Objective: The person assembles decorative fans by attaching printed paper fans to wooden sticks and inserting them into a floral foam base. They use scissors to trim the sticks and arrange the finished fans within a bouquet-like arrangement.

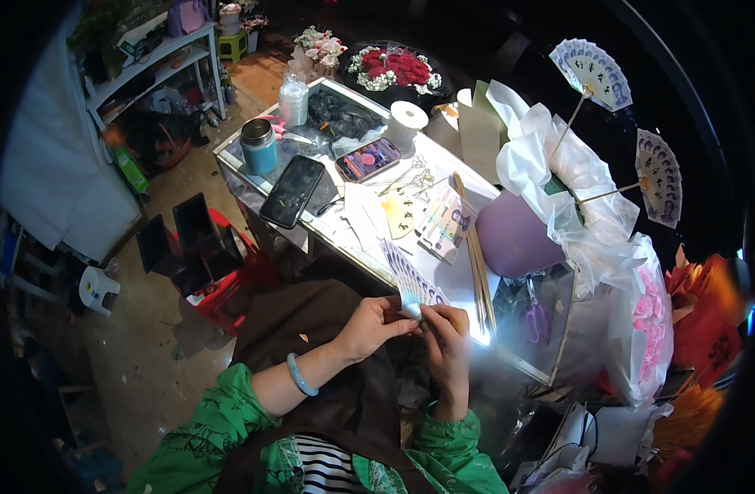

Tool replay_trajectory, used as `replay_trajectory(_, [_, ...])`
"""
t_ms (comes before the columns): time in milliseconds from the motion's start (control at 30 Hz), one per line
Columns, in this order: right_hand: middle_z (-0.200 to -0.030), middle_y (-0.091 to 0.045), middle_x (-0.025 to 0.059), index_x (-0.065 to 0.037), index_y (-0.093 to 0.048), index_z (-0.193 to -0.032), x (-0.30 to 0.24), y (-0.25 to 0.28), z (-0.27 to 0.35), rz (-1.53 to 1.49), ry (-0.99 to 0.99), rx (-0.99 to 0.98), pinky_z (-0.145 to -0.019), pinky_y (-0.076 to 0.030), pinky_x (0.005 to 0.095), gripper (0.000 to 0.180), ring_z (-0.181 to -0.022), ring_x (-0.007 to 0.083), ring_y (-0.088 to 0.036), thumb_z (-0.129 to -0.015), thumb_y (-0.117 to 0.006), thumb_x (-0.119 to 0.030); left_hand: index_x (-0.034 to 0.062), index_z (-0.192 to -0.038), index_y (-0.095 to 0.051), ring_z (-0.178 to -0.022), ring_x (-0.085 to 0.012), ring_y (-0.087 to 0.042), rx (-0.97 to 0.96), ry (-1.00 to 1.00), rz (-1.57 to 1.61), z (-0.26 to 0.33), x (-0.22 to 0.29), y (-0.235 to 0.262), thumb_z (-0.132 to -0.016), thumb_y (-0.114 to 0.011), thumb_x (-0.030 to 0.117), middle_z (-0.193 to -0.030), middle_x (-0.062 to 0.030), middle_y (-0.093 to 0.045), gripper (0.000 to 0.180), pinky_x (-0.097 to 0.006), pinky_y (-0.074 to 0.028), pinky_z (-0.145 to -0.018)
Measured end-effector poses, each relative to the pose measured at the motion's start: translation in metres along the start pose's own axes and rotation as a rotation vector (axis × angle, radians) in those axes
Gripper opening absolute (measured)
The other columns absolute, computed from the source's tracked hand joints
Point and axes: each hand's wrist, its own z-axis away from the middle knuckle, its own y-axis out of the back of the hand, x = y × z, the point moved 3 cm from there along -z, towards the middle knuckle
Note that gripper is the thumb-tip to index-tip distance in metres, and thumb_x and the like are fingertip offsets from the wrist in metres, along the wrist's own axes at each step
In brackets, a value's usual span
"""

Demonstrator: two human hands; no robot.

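Note:
A fan of overlapping banknotes (412, 276) is pinched at its narrow lower end between both my hands. My left hand (375, 328), below a pale bangle, grips the base from the left. From the right, my right hand (445, 333) has its thumb and fingers closed at the same spot; the fingertips partly hide the base. Beyond the fan, on the white table (369, 239), lie a stack of banknotes (448, 226), a yellow fan-shaped card (399, 212) and small gold wire pieces (414, 177). Thin wooden sticks (474, 263) rest to the right of the stack.
Two phones (292, 191) (367, 159), a blue cup (259, 148) and a white roll (406, 125) stand farther back. At right is a wrapped bouquet (550, 165) with banknote fans on sticks (591, 74). Purple scissors (537, 317) lie near the edge; a red stool (217, 288) stands left.

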Motion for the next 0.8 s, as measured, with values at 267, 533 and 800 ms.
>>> replay_trajectory(267, [-0.093, -0.059, 0.0106, -0.003, -0.064, -0.102, -0.011, 0.011, 0.007, -0.044, -0.020, -0.017, -0.069, -0.047, 0.0295, 0.029, -0.083, 0.0241, -0.058, -0.074, -0.064, 0.004, -0.0026, -0.106, -0.058, -0.083, -0.0121, -0.061, -0.070, -0.063, -0.121, 0.008, 0.011, -0.010, -0.085, -0.059, 0.001, -0.092, -0.0073, -0.063, 0.022, -0.024, -0.050, -0.073])
replay_trajectory(533, [-0.093, -0.060, 0.0102, -0.001, -0.063, -0.105, -0.014, 0.013, 0.009, -0.255, -0.109, -0.065, -0.067, -0.048, 0.0250, 0.029, -0.080, 0.0178, -0.060, -0.077, -0.062, 0.006, -0.0026, -0.102, -0.053, -0.083, -0.0124, -0.061, -0.070, -0.143, -0.122, 0.017, 0.023, -0.023, -0.086, -0.059, 0.004, -0.089, -0.0085, -0.062, 0.019, -0.024, -0.050, -0.071])
replay_trajectory(800, [-0.093, -0.060, 0.0105, 0.000, -0.064, -0.104, -0.018, 0.019, 0.006, -0.306, -0.126, -0.081, -0.070, -0.048, 0.0243, 0.029, -0.081, 0.0168, -0.061, -0.076, -0.061, 0.008, -0.0037, -0.099, -0.056, -0.078, -0.0120, -0.062, -0.049, -0.247, -0.316, 0.021, 0.026, -0.026, -0.088, -0.055, 0.004, -0.088, -0.0066, -0.058, 0.013, -0.023, -0.051, -0.069])
